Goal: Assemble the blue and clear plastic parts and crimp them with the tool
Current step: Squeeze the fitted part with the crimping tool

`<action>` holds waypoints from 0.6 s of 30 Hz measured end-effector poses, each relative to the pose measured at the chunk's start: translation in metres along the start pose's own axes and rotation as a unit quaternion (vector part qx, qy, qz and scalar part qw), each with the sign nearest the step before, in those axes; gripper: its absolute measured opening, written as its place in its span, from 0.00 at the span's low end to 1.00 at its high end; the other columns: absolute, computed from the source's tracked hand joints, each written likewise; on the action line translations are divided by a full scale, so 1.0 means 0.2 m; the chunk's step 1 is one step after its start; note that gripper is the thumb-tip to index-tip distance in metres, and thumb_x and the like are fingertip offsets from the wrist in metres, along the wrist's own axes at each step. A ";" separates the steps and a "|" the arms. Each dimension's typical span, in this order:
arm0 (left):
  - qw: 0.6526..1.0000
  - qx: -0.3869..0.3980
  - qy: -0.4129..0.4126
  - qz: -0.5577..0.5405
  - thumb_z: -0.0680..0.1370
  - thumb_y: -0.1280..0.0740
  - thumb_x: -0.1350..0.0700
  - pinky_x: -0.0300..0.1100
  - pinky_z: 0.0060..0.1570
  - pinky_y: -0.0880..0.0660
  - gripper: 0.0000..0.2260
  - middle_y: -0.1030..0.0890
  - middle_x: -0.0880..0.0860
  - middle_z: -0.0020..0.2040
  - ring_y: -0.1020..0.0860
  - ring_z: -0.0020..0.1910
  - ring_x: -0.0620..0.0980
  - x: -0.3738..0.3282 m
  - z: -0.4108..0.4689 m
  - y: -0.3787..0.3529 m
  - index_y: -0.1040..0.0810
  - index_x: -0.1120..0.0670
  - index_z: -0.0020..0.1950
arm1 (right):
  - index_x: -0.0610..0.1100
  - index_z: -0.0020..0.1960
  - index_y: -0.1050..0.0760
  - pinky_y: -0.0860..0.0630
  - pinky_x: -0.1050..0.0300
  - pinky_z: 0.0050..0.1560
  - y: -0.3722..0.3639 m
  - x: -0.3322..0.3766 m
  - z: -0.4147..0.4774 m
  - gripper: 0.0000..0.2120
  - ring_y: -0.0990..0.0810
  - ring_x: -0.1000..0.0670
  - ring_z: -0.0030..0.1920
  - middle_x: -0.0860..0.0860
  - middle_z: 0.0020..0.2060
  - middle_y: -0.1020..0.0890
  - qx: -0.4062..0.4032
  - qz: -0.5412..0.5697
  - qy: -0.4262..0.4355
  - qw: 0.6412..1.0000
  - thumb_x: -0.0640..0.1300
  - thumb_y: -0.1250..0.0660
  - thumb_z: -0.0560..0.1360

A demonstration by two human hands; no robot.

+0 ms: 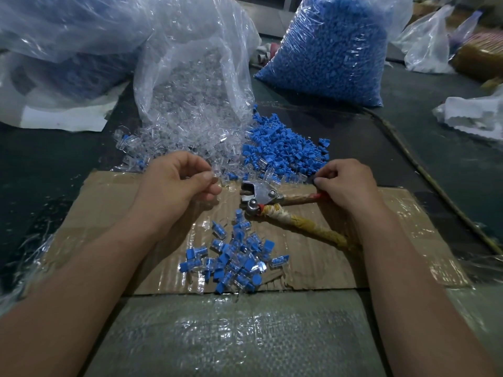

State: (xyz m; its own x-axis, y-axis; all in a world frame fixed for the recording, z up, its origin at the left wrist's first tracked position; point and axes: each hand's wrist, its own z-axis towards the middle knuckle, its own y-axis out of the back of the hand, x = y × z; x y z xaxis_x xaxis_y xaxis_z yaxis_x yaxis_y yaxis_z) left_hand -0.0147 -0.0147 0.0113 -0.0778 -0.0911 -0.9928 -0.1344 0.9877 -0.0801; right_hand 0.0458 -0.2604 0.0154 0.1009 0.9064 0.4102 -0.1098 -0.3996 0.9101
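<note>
The left hand [177, 180] hovers over the near edge of the loose parts, thumb and fingertips pinched on a small clear plastic part [215, 172]. The right hand [345, 183] sits on the red upper handle of the metal crimping tool with tape-wrapped handles [261, 195], fingers curled; I cannot tell whether they clamp it. The tool lies on a flat brown cardboard sheet [313, 257], jaws pointing left. Just in front of it lies a small pile of joined blue-and-clear pieces [234, 257]. Behind the hands, a clear plastic bag spilling clear parts [190, 104] crowds against a loose heap of blue plastic parts [280, 151], with a full bag of blue parts [332, 50] further back. All of it rests on a dark work surface [408, 131], and crumpled white plastic bags [430, 47] line its right side.
</note>
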 end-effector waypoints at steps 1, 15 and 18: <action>1.000 0.004 -0.003 0.005 0.75 0.37 0.68 0.37 0.28 0.23 0.06 0.19 0.55 0.30 0.20 0.28 0.48 -0.01 0.00 0.00 0.25 0.59 0.41 | 0.49 0.45 0.20 0.32 0.57 0.42 0.00 0.00 0.00 0.03 0.26 0.53 0.42 0.55 0.37 0.24 -0.004 0.003 0.008 1.000 0.45 0.32 0.73; 0.999 0.038 -0.011 0.021 0.72 0.34 0.65 0.40 0.28 0.22 0.02 0.17 0.56 0.34 0.18 0.31 0.49 -0.03 -0.02 -0.01 0.25 0.59 0.42 | 0.56 0.42 0.23 0.24 0.66 0.42 0.03 0.19 -0.18 0.11 0.21 0.59 0.37 0.58 0.34 0.19 0.007 0.347 0.142 0.927 0.39 0.31 0.72; 0.999 0.030 -0.016 0.021 0.72 0.33 0.65 0.42 0.29 0.21 0.03 0.17 0.57 0.35 0.17 0.33 0.50 -0.02 -0.02 -0.02 0.24 0.58 0.42 | 0.52 0.40 0.22 0.24 0.68 0.40 0.03 0.25 -0.22 0.10 0.18 0.58 0.37 0.58 0.32 0.18 0.026 0.386 0.164 0.907 0.37 0.30 0.71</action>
State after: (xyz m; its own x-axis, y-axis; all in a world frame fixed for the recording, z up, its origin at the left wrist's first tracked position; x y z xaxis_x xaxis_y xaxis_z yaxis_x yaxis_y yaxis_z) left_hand -0.0188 -0.0180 0.0158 -0.0508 -0.0467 -0.9976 -0.0714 0.9965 -0.0430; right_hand 0.0060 -0.2106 0.0381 -0.2873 0.3420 0.8947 0.0257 -0.9310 0.3641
